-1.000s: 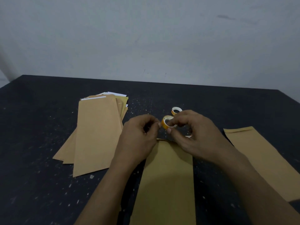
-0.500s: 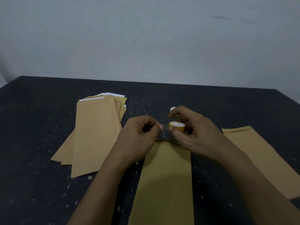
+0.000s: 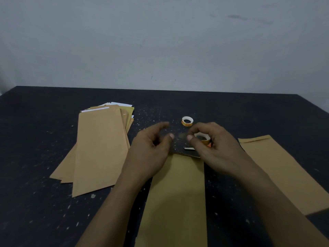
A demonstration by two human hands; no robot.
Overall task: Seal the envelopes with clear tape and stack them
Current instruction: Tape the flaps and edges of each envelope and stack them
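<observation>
Matt brown paper envelopes (image 3: 101, 148) lie on a dark, speckled, rough-looking tabletop (image 3: 35, 193); the tape rolls (image 3: 187, 121) look glossy plastic.

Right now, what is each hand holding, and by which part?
Right hand grips the tape roll by its outer rim. Left hand: a faint clear strip seems to reach it; a grip cannot be told.

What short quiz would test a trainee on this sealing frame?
1. True or false: the right hand grips a tape roll.
2. The envelope pile lies: A) left of the left hand; B) right of the right hand; C) against the wall.
3. What sits on the table just beyond the hands?

Key: 1 true; 2 A; 3 a second tape roll.
</observation>
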